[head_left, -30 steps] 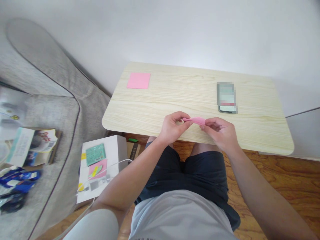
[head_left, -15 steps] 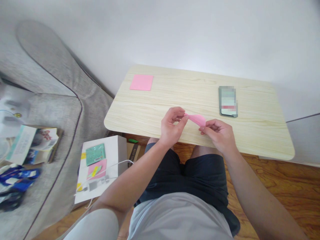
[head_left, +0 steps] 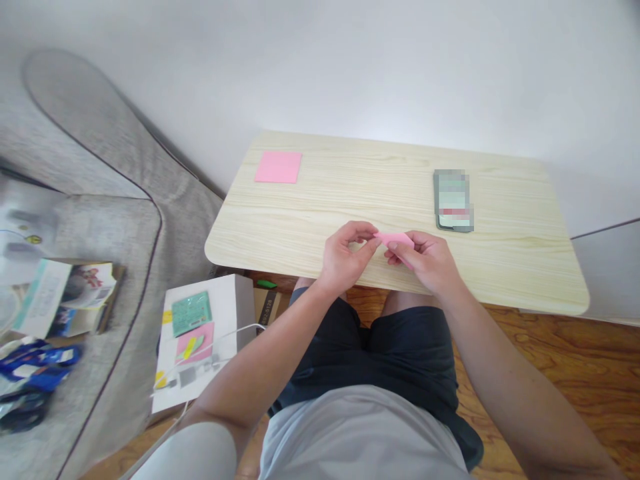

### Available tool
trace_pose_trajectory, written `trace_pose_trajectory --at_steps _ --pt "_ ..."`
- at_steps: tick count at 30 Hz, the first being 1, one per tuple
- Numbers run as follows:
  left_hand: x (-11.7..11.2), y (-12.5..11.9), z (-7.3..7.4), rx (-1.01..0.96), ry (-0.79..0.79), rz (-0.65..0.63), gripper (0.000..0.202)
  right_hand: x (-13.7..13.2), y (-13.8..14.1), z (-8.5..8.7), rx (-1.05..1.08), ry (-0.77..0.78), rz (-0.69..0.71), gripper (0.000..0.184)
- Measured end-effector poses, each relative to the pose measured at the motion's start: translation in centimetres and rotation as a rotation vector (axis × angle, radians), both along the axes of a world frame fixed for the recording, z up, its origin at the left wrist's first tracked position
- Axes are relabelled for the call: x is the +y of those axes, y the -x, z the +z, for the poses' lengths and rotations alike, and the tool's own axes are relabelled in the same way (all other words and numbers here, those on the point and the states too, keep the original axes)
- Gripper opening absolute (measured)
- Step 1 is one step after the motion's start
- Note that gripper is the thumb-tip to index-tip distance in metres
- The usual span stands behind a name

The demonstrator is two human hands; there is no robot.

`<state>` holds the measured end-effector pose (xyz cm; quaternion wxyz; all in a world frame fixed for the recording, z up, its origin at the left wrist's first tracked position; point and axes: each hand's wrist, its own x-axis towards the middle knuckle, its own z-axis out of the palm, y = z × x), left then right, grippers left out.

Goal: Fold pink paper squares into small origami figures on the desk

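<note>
A folded piece of pink paper [head_left: 399, 238] is held between my two hands, just above the front edge of the wooden table [head_left: 350, 187]. My left hand [head_left: 350, 252] pinches its pointed left end between thumb and fingertips. The right end is gripped by my right hand [head_left: 425, 259], whose thumb lies across the paper with the fingers behind it. Part of the paper is hidden by the right thumb and fingers. Flat at the table's back left lies a square of pink paper [head_left: 279, 167].
A phone [head_left: 453, 200] with a blurred screen lies on the table's right half. Left of my legs, a white box [head_left: 233, 300] bears a green packet [head_left: 192, 313], pink paper and a white cable. A grey sofa [head_left: 115, 267] with boxes on it stands farther left.
My right hand has moved left and slightly up, closer to my left hand. The pink paper, curved before, now looks flatter with its thumb pressed over it. The view has shifted slightly.
</note>
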<state>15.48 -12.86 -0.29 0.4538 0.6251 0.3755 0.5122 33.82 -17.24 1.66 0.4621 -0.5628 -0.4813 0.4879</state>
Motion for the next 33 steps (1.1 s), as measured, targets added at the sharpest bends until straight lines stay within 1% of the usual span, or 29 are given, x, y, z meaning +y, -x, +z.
trace_pose_trajectory --at_steps 5,8,16,20,24,29,33 --pt "0.0 0.1 0.1 0.062 -0.02 0.002 0.012 -0.1 -0.1 -0.2 -0.017 0.004 -0.026 0.033" --pt "0.0 0.2 0.1 0.083 -0.014 0.001 0.013 -0.2 0.0 -0.2 -0.052 -0.008 -0.037 0.034" --pt "0.1 0.4 0.4 0.141 -0.016 0.013 0.013 -0.5 0.1 0.0 -0.168 -0.054 -0.044 0.028" --pt "0.1 0.7 0.6 0.199 -0.069 0.023 0.013 -0.5 0.1 -0.1 -0.182 -0.066 -0.046 0.026" --pt "0.2 0.9 0.5 0.236 -0.134 0.015 0.012 -0.5 0.1 -0.2 -0.182 -0.062 -0.04 0.027" --pt "0.4 1.0 0.2 0.27 -0.157 0.0 0.011 -0.6 0.0 -0.5 -0.171 -0.071 -0.039 0.026" --pt "0.5 1.1 0.3 0.282 -0.164 -0.013 0.01 -0.5 0.0 -0.6 -0.186 -0.075 -0.039 0.025"
